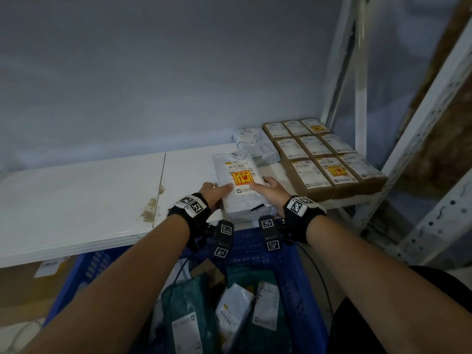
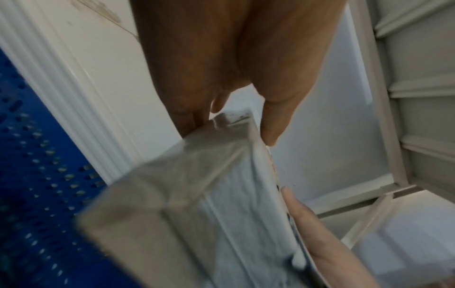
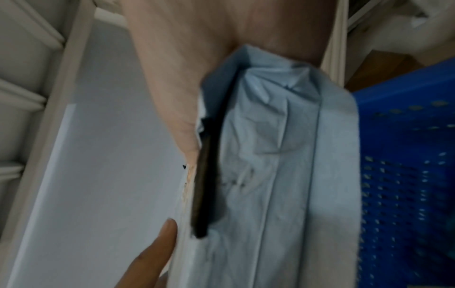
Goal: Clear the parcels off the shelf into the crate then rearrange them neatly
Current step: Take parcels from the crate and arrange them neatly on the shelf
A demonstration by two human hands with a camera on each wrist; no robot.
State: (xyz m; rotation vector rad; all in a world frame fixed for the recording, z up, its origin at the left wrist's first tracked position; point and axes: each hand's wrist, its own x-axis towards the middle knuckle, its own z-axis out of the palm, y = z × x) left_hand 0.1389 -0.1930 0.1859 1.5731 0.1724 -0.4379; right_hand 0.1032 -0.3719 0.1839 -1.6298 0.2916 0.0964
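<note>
A white plastic-wrapped parcel (image 1: 240, 182) with an orange fragile sticker is held at the shelf's front edge, above the blue crate (image 1: 245, 247). My left hand (image 1: 214, 191) grips its left side, thumb on top. My right hand (image 1: 270, 191) grips its right side, thumb on the label. The left wrist view shows the parcel (image 2: 221, 204) pinched between thumb and fingers. In the right wrist view, the parcel (image 3: 275, 165) fills the middle. A second pale parcel (image 1: 258, 146) lies further back on the white shelf (image 1: 89, 195). Several mailers (image 1: 229, 315) lie in the crate.
Several brown boxes (image 1: 321, 157) stand in a tidy grid at the shelf's right end by the metal upright (image 1: 360, 98). A brown stain (image 1: 150, 210) marks the shelf board. A cardboard box (image 1: 25, 284) sits below the shelf at left.
</note>
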